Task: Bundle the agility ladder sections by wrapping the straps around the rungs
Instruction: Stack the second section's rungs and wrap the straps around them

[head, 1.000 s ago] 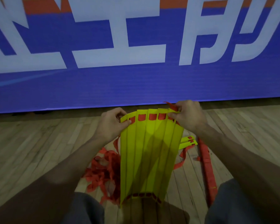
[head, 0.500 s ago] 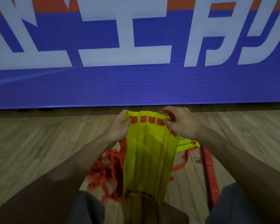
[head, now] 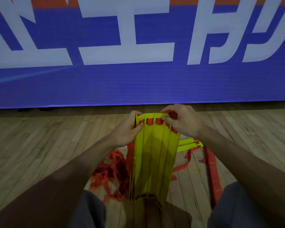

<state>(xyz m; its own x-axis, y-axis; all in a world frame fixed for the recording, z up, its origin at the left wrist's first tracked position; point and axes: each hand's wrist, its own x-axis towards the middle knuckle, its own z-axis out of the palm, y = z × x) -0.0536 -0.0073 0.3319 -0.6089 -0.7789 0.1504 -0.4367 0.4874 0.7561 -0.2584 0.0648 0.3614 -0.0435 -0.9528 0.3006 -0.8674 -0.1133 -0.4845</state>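
A fan of several flat yellow rungs (head: 153, 155) stands on end between my knees, threaded with red strap at both ends. My left hand (head: 127, 130) grips the top left edge of the rungs. My right hand (head: 183, 120) pinches the top right rungs together with a bit of red strap. A loose pile of red strap (head: 112, 171) lies on the floor to the left of the rungs. Two more yellow rungs (head: 189, 143) lie flat on the floor at the right, behind my right forearm.
A long red strap (head: 212, 171) runs along the wooden floor (head: 39, 145) on the right. A blue banner wall (head: 138, 83) with large white letters stands just beyond my hands. My knees in grey trousers (head: 234, 209) frame the bottom of the view.
The fanned rungs have been pressed closer together, so the stack is narrower. Both hands have moved inward at the top edge.
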